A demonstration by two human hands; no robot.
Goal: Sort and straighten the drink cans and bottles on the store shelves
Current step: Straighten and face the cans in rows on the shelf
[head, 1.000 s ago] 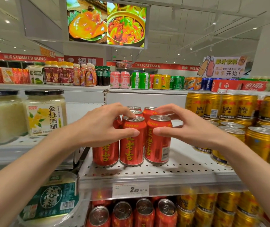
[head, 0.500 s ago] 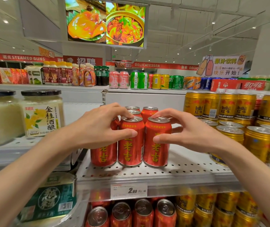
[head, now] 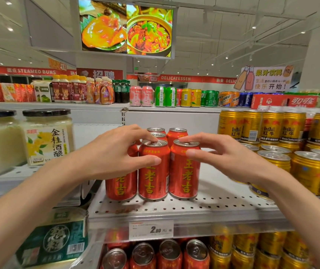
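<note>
Several red cans with yellow lettering stand upright in a tight group on the white perforated shelf (head: 223,204). My left hand (head: 114,154) grips the middle front red can (head: 153,179), thumb on its side and a fingertip on its lid. My right hand (head: 221,156) holds the right front red can (head: 184,177) the same way, thumb on the side and a finger on the lid. A third front red can (head: 121,187) stands left of them, partly hidden behind my left hand. More red cans (head: 176,133) stand behind.
Gold Red Bull cans (head: 310,169) crowd the shelf to the right, close to my right wrist. Glass jars with black lids (head: 48,136) stand on the left shelf. A price tag (head: 151,230) hangs on the shelf edge; more red and gold cans fill the shelf below.
The two front cans have been turned so their yellow lettering faces forward, and they stand closer together. Both hands stay on the cans.
</note>
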